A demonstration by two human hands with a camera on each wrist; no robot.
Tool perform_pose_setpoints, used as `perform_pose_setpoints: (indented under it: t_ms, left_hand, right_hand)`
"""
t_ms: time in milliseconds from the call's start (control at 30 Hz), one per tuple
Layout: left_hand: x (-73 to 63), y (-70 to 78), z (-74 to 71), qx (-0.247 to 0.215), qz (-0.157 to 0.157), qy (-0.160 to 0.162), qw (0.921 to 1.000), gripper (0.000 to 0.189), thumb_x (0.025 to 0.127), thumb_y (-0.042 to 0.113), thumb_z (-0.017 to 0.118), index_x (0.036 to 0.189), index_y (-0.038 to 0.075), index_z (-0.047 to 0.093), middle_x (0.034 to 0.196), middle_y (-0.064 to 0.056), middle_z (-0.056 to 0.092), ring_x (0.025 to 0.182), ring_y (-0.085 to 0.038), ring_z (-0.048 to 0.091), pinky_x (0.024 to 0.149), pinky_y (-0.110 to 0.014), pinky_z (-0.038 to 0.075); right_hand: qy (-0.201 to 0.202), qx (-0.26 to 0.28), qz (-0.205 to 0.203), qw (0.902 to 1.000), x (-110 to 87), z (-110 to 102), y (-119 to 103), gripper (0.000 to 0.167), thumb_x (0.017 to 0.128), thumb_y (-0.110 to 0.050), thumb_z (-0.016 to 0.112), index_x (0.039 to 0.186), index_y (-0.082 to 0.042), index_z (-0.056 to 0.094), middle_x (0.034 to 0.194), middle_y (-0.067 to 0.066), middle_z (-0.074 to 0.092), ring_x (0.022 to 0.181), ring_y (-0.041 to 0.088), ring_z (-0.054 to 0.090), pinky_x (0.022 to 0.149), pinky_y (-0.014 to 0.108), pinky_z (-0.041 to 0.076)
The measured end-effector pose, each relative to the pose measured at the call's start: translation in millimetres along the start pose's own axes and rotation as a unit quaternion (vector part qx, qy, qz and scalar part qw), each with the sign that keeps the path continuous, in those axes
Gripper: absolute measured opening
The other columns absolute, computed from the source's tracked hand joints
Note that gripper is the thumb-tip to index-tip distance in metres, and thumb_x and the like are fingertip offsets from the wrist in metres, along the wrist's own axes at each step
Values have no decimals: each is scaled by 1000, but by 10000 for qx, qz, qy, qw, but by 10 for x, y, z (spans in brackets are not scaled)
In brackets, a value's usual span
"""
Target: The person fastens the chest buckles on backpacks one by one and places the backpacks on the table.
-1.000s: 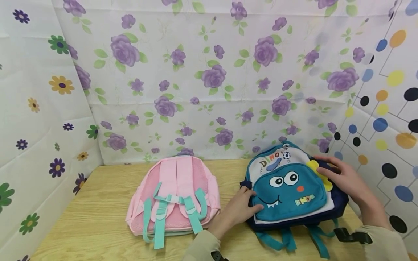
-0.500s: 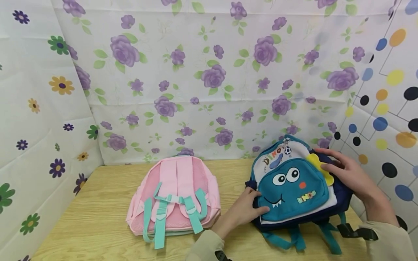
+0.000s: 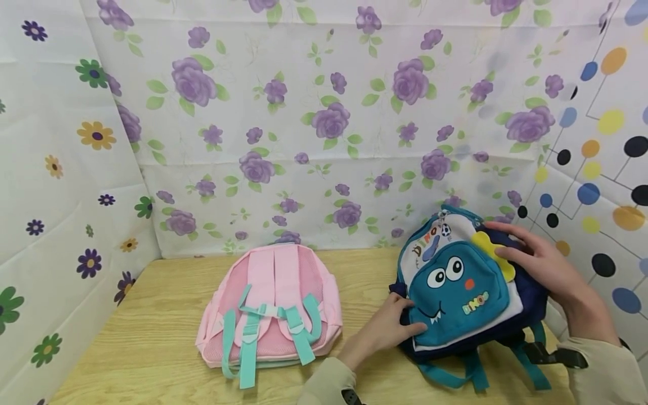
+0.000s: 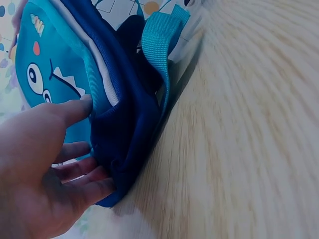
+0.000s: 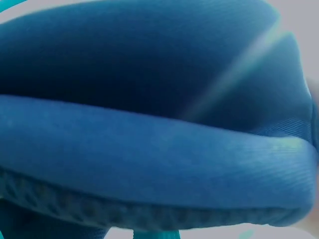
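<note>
A teal, white and navy dinosaur backpack (image 3: 458, 292) leans on the right part of the table, its cartoon face toward me and its body slanted. My left hand (image 3: 387, 326) grips its lower left side; in the left wrist view the thumb lies on the teal front pocket (image 4: 55, 59) and the fingers curl against the navy side. On the opposite side my right hand (image 3: 549, 267) holds the upper edge, thumb by the yellow spikes (image 3: 488, 247). Navy fabric (image 5: 149, 154) fills the right wrist view, so the fingers there are mostly hidden.
A pink backpack (image 3: 273, 270) with mint straps lies left of centre on the wooden table (image 3: 152, 315), its strap side up. Flower-patterned sheets (image 3: 304, 112) rise behind and at the left; a dotted sheet (image 3: 589, 191) stands close beside my right arm.
Both hands have shifted the dinosaur backpack to the right, and its slant has grown, with the left side lower down. The pink backpack has stayed in place.
</note>
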State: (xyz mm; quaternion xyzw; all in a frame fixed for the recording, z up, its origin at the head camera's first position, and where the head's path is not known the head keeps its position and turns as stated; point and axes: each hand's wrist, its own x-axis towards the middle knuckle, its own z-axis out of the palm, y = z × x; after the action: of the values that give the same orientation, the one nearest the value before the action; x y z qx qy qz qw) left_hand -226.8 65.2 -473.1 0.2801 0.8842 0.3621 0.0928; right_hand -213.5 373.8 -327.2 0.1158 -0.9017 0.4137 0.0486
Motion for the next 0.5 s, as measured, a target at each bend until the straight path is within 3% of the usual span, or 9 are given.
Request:
perform_pose_setpoints:
  t_ms: [333, 500]
  left_hand:
    - [65, 0, 78, -39, 211, -251, 9995, 65, 94, 54, 60, 143, 13, 52, 118, 3, 46, 104, -5, 48, 100, -24, 45]
    - [95, 13, 88, -176, 159, -311, 9992, 63, 93, 53, 62, 143, 15, 52, 118, 4, 46, 105, -5, 49, 99, -24, 45]
  right_hand:
    - [95, -172, -236, 9995, 18, 7, -162, 51, 103, -28, 53, 152, -24, 41, 131, -8, 49, 98, 0, 61, 77, 20, 52]
    - [160, -277, -107, 9994, 40, 29, -255, 49, 103, -31, 54, 150, -26, 43, 139, -1, 46, 98, -2, 60, 78, 18, 51]
